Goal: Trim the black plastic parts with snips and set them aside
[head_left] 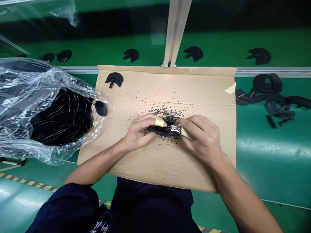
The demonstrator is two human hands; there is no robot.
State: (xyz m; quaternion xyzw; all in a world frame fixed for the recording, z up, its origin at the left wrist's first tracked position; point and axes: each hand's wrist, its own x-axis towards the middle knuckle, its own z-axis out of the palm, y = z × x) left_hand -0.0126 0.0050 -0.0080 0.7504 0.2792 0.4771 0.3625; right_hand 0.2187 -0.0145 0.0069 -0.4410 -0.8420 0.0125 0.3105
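Observation:
Above the cardboard sheet, my left hand is closed on a curved black plastic part, with yellow tape round one finger. My right hand wraps the handles of small metal cutting pliers, and more yellow shows by its fingers. The pliers' head lies against the black part's right end; the jaw tips are hard to make out. Beneath and beyond the hands, many tiny black plastic scraps are scattered on the cardboard.
A clear plastic bag full of black parts lies open at the left. One finished-looking fan-shaped black part rests on the cardboard's far left corner. Several black pieces lie to the right. An aluminium post rises behind.

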